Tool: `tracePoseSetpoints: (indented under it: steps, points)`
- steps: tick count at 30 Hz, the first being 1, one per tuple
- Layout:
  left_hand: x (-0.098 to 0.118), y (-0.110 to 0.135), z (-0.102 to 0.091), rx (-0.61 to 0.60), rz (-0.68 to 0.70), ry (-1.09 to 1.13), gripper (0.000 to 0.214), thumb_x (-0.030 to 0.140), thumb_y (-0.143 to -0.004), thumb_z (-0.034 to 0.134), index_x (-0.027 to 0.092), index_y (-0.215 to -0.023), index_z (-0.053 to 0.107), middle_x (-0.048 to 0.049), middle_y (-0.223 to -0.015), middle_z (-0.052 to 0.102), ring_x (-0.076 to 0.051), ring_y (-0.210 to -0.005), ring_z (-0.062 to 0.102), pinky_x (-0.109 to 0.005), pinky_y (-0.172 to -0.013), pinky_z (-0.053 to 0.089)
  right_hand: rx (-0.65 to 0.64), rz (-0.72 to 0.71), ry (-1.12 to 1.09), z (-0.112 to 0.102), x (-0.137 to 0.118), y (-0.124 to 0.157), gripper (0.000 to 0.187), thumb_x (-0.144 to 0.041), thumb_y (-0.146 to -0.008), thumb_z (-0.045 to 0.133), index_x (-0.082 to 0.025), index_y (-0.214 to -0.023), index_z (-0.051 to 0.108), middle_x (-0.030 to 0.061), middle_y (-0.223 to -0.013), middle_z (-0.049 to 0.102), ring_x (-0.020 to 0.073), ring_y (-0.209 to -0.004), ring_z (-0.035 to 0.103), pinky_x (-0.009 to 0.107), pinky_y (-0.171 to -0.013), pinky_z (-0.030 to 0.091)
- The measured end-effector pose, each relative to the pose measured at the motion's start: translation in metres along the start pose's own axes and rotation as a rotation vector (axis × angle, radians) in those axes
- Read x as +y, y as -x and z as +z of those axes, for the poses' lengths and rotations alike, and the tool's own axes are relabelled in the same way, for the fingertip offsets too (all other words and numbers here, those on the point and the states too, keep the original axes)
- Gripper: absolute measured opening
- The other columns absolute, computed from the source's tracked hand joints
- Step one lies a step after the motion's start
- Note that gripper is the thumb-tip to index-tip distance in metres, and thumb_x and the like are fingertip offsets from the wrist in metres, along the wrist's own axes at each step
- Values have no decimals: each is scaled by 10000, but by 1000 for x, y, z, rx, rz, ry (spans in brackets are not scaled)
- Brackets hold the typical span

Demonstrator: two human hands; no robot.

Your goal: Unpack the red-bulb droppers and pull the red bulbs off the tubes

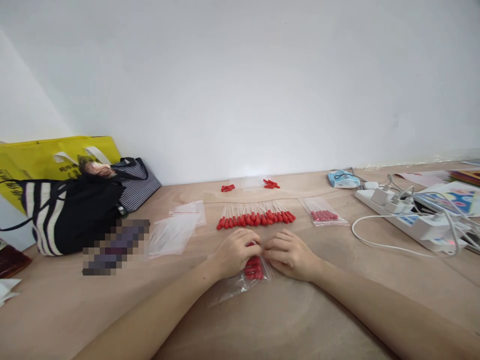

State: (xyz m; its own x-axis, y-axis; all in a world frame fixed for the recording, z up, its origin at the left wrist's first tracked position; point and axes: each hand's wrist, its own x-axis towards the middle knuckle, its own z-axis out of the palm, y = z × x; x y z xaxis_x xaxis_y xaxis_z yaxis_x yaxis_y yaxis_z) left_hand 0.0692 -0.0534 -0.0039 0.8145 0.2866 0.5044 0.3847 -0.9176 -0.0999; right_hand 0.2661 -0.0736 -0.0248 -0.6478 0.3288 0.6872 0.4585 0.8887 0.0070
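Note:
A clear zip bag (239,287) lies on the table in front of me with red-headed pieces (254,272) in it. My left hand (237,252) is closed on the bag's upper part, its thumb and fingers pinched over the red pieces. At the bag's right edge, my right hand (288,254) has its fingers curled and closed on the plastic; the fingertips are partly hidden. Just beyond both hands, a row of pale sticks with red heads (258,217) is laid out, heads towards me. To the right rests a filled zip bag (324,212) of similar sticks.
Flat clear bags (174,232) lie left of the row. More red pieces (227,188) sit by the wall. On the right are a power strip (408,225) with white cables and a blue mask (343,179). A black bag (75,215) and a yellow bag (71,150) stand left.

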Motion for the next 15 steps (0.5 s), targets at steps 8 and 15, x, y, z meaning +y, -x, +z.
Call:
tracePoseSetpoints:
  steps: [8,15]
  points:
    - [-1,-1,-3,-28,74,-20,258,122,-860,345,157,-727,564,-27,-824,625,-120,-811,537,-303,-809,409,35,-285,202,2,-3,-9,267,-111,-829,388,-154,-624,553,7,-655,557,109,-672,454,284,-682,348]
    - [-3,-4,-7,-46,221,-162,201,123,-856,401,164,-773,580,8,-858,649,-115,-843,542,-330,-885,388,75,-281,274,2,-4,-11,312,-91,-824,367,-156,-549,499,-14,-552,461,98,-590,381,282,-664,326]
